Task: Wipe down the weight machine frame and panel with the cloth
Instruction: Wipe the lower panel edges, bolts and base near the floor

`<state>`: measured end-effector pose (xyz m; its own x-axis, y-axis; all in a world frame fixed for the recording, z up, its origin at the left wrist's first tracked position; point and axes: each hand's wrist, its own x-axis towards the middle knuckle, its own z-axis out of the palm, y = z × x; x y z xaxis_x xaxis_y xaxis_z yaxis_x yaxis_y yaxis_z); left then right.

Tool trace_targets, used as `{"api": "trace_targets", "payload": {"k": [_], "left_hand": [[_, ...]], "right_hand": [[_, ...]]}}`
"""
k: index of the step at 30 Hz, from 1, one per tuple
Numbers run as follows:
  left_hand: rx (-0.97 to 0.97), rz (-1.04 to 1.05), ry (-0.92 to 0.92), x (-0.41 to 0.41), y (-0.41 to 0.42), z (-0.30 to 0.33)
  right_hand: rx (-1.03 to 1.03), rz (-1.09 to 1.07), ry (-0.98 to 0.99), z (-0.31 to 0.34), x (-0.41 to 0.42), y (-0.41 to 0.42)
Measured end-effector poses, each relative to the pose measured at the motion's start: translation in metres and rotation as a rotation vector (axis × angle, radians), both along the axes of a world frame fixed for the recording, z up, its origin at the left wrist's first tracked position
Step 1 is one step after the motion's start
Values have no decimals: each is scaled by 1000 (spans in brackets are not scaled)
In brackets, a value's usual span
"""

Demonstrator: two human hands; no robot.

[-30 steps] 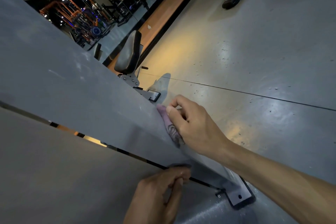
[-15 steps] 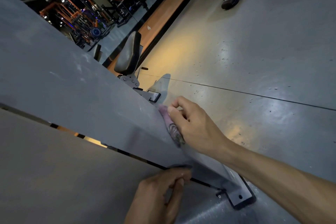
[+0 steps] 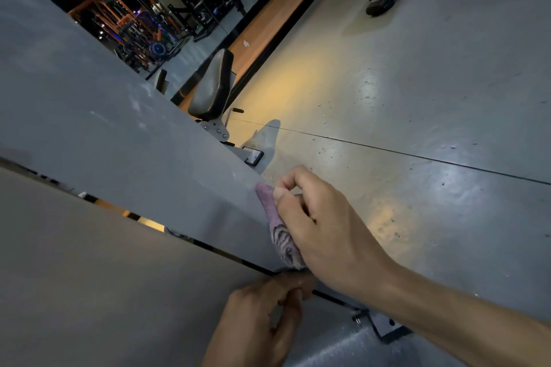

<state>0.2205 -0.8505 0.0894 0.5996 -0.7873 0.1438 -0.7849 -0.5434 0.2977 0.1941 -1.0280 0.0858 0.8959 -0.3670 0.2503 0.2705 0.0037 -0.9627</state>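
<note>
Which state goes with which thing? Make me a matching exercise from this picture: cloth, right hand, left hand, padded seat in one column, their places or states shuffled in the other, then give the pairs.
Things:
1. cloth
2. right hand
3. left hand
4. padded seat

States:
A. stands behind the grey panel, touched by no one
B. pinkish, pressed against the panel's edge
C. at the bottom of the view, fingers at the dark gap below the panel
D. grips the cloth

Pairs: 1-B, 2-D, 3-C, 4-A
</note>
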Motion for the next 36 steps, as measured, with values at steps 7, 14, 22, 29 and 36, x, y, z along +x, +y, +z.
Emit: {"api": "trace_targets", "payload": {"k": [7, 14, 22, 29, 36], "left_hand": [[7, -15, 56, -1, -2, 3], [27, -16, -68, -1, -5, 10], [41, -2, -26, -2, -1, 11], [28, 18, -24, 1, -1, 12], [-1, 2, -5, 1, 6, 11]], "right_hand": [[-50, -52, 136, -19, 5, 0], [19, 10, -39, 9, -9, 4], [-42, -14, 121, -11, -5, 2], [-14, 10, 38, 3, -5, 0], [24, 20, 93, 7, 0, 0]]}}
